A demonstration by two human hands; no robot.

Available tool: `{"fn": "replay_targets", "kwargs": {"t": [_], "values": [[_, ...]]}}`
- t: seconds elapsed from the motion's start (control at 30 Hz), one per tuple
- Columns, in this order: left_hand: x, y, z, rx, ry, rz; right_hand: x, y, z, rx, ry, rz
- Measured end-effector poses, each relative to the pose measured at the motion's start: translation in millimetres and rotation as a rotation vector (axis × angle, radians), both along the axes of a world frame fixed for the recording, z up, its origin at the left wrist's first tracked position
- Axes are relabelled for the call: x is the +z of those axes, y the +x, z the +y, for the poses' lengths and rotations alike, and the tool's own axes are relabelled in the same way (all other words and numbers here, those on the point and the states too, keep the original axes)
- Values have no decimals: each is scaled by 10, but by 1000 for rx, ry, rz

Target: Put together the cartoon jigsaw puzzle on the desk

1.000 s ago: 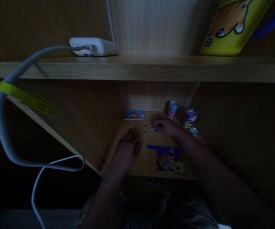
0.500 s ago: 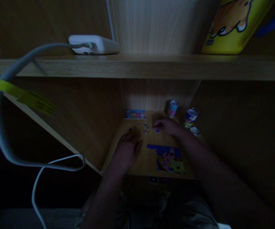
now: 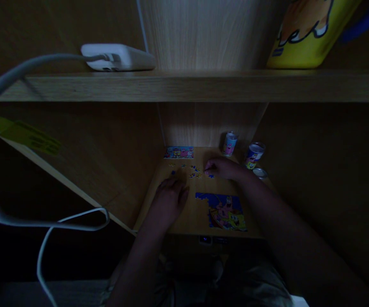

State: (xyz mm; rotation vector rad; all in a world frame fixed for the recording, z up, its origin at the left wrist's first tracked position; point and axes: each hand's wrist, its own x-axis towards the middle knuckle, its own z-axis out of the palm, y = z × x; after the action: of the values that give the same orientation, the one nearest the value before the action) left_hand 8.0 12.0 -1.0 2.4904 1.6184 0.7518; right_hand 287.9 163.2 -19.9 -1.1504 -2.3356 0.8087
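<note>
My left hand (image 3: 169, 197) lies palm down on the wooden desk (image 3: 187, 221), fingers stretched forward and thumb apart, with nothing seen in it. My right hand (image 3: 220, 167) is farther back, thumb and fingertips pinched together; whatever is between them is too small and dark to make out. Just under its fingers is a blue puzzle piece (image 3: 211, 176). Several loose puzzle pieces (image 3: 194, 168) lie scattered between the two hands. Closer to the front edge sits a partly assembled jigsaw puzzle (image 3: 225, 212) with cartoon figures, its left side stepped and unfilled.
A cartoon picture card (image 3: 178, 152) lies at the back left. Two printed cans (image 3: 229, 144) and a round lid (image 3: 260, 172) are at the back right. Above runs a shelf (image 3: 184, 87) with a white plugged-in device (image 3: 117, 57), its cable (image 3: 21, 221) and a yellow mug (image 3: 312, 38).
The whole view has shifted slightly, so shelf items appear farther left and higher. Both hands keep nearly the same places over the desk.
</note>
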Motion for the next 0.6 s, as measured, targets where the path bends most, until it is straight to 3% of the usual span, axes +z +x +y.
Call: {"fn": "replay_targets", "kwargs": {"t": [0.2, 0.43, 0.6], "values": [[-18, -11, 16, -7, 1, -2, 13, -4, -7, -31, -20, 90], [34, -29, 0, -47, 62, -55, 126, -27, -61, -59, -138, 222], [67, -32, -19, -65, 98, -54, 95, -44, -52, -41, -195, 281]]}}
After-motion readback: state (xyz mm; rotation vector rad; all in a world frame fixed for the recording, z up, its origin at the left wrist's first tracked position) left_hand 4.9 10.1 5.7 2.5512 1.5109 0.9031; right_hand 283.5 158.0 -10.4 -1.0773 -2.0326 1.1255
